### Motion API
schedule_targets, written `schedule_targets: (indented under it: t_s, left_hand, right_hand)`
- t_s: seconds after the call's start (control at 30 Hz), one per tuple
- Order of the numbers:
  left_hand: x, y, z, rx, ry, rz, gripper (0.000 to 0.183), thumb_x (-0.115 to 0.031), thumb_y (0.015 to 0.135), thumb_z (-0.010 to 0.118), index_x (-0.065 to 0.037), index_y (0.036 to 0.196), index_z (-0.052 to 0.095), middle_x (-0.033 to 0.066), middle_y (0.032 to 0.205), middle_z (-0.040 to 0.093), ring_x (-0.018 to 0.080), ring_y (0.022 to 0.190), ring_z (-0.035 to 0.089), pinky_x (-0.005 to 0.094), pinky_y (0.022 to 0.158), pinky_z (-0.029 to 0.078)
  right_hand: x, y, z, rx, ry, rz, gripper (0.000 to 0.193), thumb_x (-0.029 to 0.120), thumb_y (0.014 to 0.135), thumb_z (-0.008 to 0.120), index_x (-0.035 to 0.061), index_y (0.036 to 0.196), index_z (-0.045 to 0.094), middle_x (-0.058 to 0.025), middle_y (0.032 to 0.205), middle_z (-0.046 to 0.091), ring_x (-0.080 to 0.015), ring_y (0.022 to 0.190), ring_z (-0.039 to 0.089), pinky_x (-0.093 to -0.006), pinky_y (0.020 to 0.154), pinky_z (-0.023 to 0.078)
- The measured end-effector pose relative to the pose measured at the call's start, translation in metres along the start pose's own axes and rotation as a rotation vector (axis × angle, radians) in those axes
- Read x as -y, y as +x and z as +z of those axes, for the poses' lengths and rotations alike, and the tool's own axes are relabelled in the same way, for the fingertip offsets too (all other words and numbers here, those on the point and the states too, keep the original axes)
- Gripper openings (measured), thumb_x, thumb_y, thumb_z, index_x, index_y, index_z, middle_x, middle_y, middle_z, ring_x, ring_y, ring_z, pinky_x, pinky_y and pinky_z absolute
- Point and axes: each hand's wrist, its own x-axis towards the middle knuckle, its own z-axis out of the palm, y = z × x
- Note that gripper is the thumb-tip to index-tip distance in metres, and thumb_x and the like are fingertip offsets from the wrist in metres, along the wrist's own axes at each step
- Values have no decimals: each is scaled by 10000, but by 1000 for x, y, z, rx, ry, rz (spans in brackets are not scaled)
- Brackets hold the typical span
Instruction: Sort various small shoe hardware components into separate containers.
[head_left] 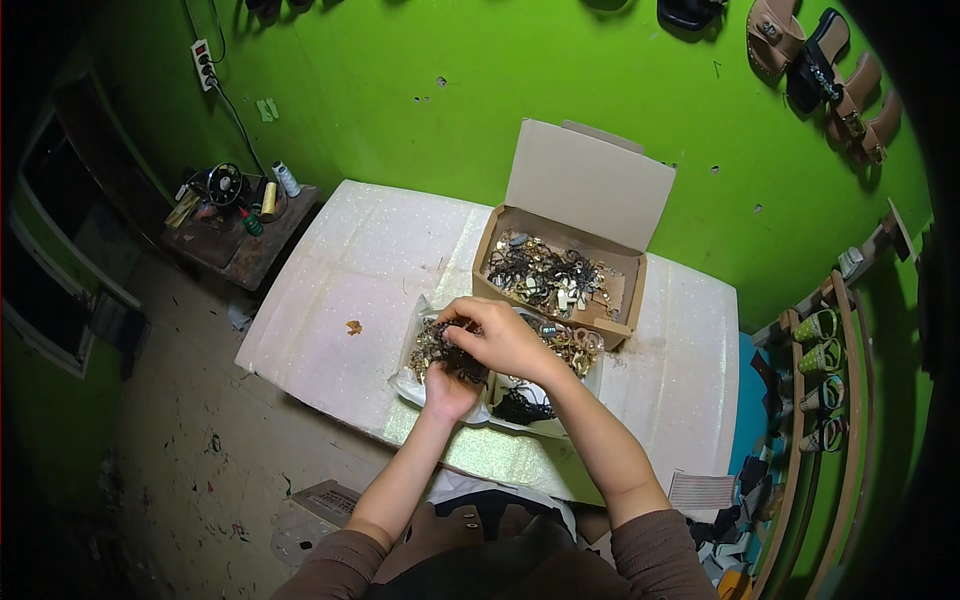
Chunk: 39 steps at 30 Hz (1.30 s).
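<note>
Left hand (pixel 452 390): palm turned up, closed round a tangle of dark strands (pixel 462 364); the fingers under it are mostly hidden. Right hand (pixel 495 335): bent over the same tangle from above, thumb and fingers gripping its upper side. The tangle lies between the two hands, over the left section of a white tray (pixel 407 388).

Directly beneath the hands, that section holds mixed small ornaments (pixel 423 350). Just right of the left hand, the tray's near section contains a heap of black strands (pixel 524 404). Past the right wrist, the far section holds metallic and coloured trims (pixel 572 345).

Beyond the hands stands a cardboard box (pixel 634 290), lid (pixel 590 185) raised, bearing a jumbled pile (pixel 545 275) of dark strands and light and metallic pieces. A small brown piece (pixel 353 327) lies alone on the surface (pixel 350 250), left of the hands.

Assessment: the work appears partway through. Some grouping is evident in the tray; the tangle in hand is not yet set down, and the box contents appear unsorted. Exact counts cannot be determined.
</note>
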Motion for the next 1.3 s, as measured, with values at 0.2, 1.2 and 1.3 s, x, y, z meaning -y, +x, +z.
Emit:
schedule_targets:
  t_s: [0.2, 1.2, 1.3]
  left_hand:
    - [-2, 7, -15, -27, -7, 22, 293, -234, 869, 325, -98, 1033, 526, 57, 1007, 571, 183, 939, 541, 341, 843, 430]
    - [3, 12, -17, -20, -157, -39, 242, -198, 859, 362, -102, 901, 580, 46, 932, 595, 199, 924, 539, 366, 859, 400]
    - [3, 14, -18, -8, -168, -38, 238, -195, 858, 367, -102, 895, 582, 49, 931, 595, 199, 915, 543, 362, 852, 408]
  right_hand:
    - [10, -1, -8, -45, 116, -69, 163, 108, 772, 557, 6, 898, 568, -74, 844, 586, -152, 782, 566, -277, 702, 457]
    - [-118, -138, -17, 516, -484, 628, 263, 244, 709, 589, 104, 927, 635, -119, 863, 626, -271, 815, 586, -362, 746, 458]
    - [-133, -132, -7, 399, -481, 584, 305, 254, 718, 585, 71, 961, 618, -132, 907, 615, -283, 843, 578, -366, 769, 452]
